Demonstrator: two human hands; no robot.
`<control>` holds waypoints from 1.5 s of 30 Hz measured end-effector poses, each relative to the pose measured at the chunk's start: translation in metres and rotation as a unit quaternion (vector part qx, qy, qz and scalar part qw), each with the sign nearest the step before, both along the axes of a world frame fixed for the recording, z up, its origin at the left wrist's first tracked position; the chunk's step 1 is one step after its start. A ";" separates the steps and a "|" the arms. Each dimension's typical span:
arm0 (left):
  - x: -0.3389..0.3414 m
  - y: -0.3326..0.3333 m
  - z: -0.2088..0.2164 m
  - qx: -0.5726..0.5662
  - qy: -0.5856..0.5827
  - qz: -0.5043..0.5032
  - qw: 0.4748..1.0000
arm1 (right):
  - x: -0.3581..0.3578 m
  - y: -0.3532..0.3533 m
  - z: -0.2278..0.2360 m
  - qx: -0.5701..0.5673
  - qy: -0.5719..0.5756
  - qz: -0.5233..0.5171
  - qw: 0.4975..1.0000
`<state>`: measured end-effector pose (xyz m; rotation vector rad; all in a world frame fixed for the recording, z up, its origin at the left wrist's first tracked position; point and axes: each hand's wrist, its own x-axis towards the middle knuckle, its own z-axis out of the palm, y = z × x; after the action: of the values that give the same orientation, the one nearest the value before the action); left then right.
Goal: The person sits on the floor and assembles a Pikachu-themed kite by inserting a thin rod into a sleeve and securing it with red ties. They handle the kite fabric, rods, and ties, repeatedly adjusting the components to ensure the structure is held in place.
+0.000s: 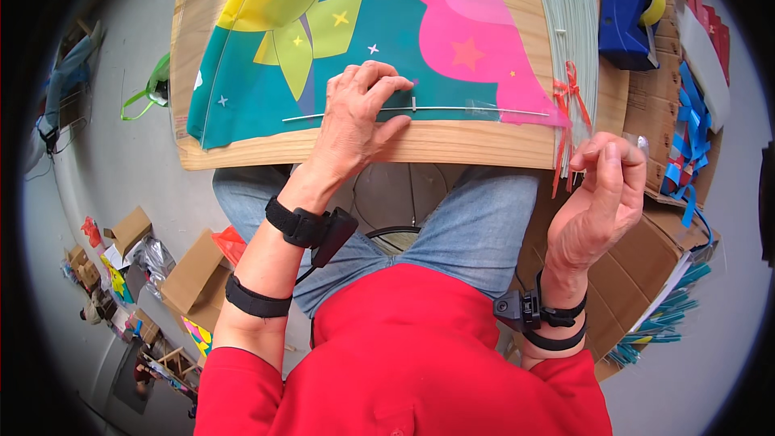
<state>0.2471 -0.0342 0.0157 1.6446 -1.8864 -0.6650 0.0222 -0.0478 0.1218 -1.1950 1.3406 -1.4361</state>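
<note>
A thin, colourful printed sheet point(242, 89) with a yellow, pink and teal cartoon design lies on the wooden table point(266, 153). A slim white rod point(444, 109) lies along its near edge, with a strip of clear tape point(482, 110) across it towards the right. My left hand point(351, 117) rests over the rod's left part, thumb and forefinger apart. Just past the table's near right corner, my right hand point(601, 198) is raised with its fingers curled in. A small shiny clear bit point(643, 144) shows at its fingers; what they hold is unclear.
A bundle of pale thin rods point(575, 24), tied with red string point(569, 93), lies along the table's right side. Beyond it stands a blue tape dispenser point(626, 12) with a yellow roll. Cardboard boxes point(638, 274) and blue strips point(688, 129) crowd the right; another open box point(194, 282) sits left.
</note>
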 end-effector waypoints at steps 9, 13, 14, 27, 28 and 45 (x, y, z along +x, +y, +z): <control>-0.006 0.000 0.002 -0.018 -0.052 -0.001 0.998 | 0.000 0.000 -0.003 0.014 -0.008 -0.003 1.000; -0.002 0.000 -0.003 -0.037 -0.028 -0.006 0.999 | -0.001 -0.001 -0.005 0.017 -0.008 -0.001 1.000; -0.002 0.000 -0.003 -0.033 -0.023 -0.008 0.999 | -0.001 -0.001 -0.006 0.016 -0.006 0.001 1.000; -0.005 0.000 0.004 -0.025 -0.035 -0.003 0.999 | -0.001 -0.002 -0.007 0.022 0.006 -0.010 1.000; -0.005 0.000 0.003 -0.023 -0.035 -0.004 0.999 | -0.001 -0.002 -0.007 0.022 0.004 -0.008 1.000; -0.007 0.000 0.004 -0.018 -0.050 -0.005 0.999 | -0.005 -0.003 -0.012 0.027 0.005 -0.008 1.000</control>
<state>0.2404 -0.0341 0.0195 1.6740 -1.9655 -0.5591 0.0167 -0.0510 0.1093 -1.1610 1.3898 -1.3989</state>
